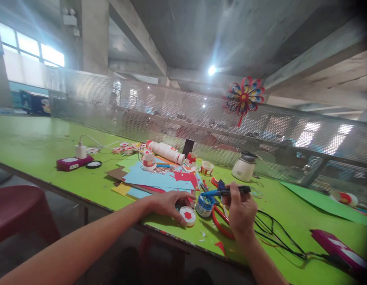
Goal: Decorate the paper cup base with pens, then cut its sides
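Note:
My left hand (171, 205) curls around the side of a white round disc (188, 217) with a red hexagon on top, which rests near the table's front edge. In my right hand (241, 208) is a black pen-like tool (244, 190), pinched between thumb and fingers. A blue piece (211, 193) runs from the tool's direction to the mouth of a small jar (205, 206) with blue around its rim; whether they are one piece I cannot tell. Red-handled scissors (221, 225) lie beside the jar, partly hidden by my right hand.
Stacked coloured paper (156, 177) covers the middle of the green table (112, 202). Behind stand paper cups (148, 161), a phone (188, 147) and a beige jug (244, 167). Black cables (278, 233) lie right, near a purple box (337, 247). A perforated screen (171, 107) borders the back.

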`<state>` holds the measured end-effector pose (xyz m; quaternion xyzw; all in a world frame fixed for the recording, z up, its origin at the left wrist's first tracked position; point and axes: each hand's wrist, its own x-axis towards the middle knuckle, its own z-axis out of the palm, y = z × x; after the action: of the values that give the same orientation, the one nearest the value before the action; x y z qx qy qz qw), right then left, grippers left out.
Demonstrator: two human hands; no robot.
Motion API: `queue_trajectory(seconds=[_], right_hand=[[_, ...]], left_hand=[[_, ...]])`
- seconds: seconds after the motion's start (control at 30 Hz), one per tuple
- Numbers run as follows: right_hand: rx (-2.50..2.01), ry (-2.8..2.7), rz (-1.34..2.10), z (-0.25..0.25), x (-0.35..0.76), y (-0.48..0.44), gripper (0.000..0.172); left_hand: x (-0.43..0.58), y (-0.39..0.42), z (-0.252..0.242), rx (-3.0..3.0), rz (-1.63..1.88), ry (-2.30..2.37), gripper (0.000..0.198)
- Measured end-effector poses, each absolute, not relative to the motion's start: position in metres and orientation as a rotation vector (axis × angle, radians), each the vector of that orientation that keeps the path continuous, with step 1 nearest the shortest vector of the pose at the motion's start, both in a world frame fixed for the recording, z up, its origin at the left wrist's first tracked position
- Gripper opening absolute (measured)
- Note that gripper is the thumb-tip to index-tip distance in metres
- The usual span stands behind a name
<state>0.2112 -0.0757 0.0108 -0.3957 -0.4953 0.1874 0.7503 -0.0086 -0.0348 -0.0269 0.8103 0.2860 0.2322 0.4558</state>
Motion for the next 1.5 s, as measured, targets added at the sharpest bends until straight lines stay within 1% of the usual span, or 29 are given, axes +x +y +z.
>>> queue_trajectory(seconds=[0.23, 0.33, 0.43, 0.5, 0.67, 0.83, 1.27, 1.5], right_hand=[[-0.911, -1.238, 0.438, 0.003, 0.211, -0.074, 0.043], [-0.933, -1.383, 0.457, 0.001, 0.209, -0.079, 0.04], [-0.952, -1.511, 0.502, 0.001, 0.206, -0.085, 0.033], [-0.959, -1.575, 0.525, 0.001, 0.205, -0.088, 0.031], [-0.957, -1.642, 0.532, 0.002, 0.205, -0.09, 0.025], [-0.926, -1.682, 0.511, -0.001, 0.203, -0.087, 0.022], [-0.874, -1.761, 0.45, -0.002, 0.202, -0.088, 0.017], [-0.896, -1.759, 0.385, -0.001, 0.202, -0.086, 0.018]], left_hand=[[-0.008, -0.036, -0.023, 1.983, 0.536, 0.739, 0.097], [-0.007, -0.035, -0.025, 1.986, 0.536, 0.71, 0.097], [-0.006, -0.035, -0.025, 1.986, 0.538, 0.676, 0.098], [-0.006, -0.035, -0.024, 2.012, 0.541, 0.628, 0.094], [-0.006, -0.035, -0.024, 2.05, 0.551, 0.644, 0.094], [-0.006, -0.036, -0.023, 2.083, 0.543, 0.68, 0.085], [-0.006, -0.039, -0.02, 2.126, 0.57, 0.676, 0.08], [-0.006, -0.039, -0.019, 2.12, 0.553, 0.685, 0.082]])
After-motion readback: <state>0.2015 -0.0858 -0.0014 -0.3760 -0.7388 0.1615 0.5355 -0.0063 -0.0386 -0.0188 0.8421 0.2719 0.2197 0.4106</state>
